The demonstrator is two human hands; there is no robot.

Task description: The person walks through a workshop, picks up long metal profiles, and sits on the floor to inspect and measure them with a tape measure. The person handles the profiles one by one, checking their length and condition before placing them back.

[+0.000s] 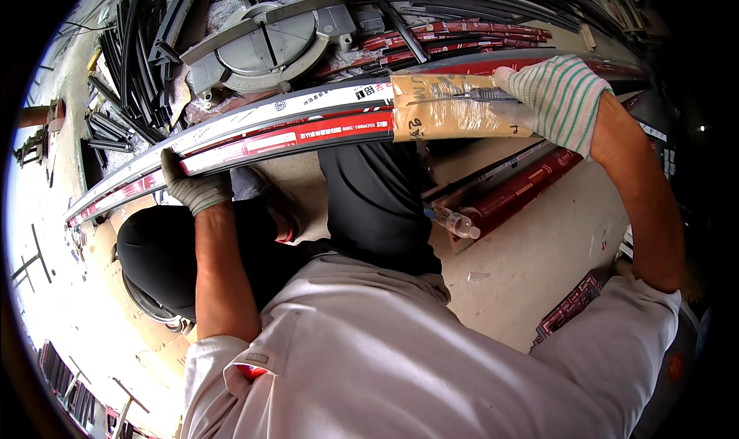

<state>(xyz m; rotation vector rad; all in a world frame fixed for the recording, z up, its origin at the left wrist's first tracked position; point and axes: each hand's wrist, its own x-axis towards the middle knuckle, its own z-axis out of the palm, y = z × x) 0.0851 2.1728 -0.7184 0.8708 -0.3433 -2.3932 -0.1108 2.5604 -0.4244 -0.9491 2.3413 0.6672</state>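
Observation:
A bundle of long metal profiles, covered in white and red printed film, lies across my lap from left to right. Tan cardboard is wrapped around its middle, with shiny clear film or tape over it. My left hand, in a knit glove, is closed on the bundle's lower edge left of the cardboard. My right hand, in a white glove with green stripes, is closed over the cardboard's right end, where the clear film gathers under it. Its palm and whatever it grips are hidden.
A grey mitre saw base stands beyond the bundle. Dark profile offcuts pile up at the far left. Red-wrapped profiles lie on the floor at right, beside a clear plastic bottle. A wheeled stool is beneath me.

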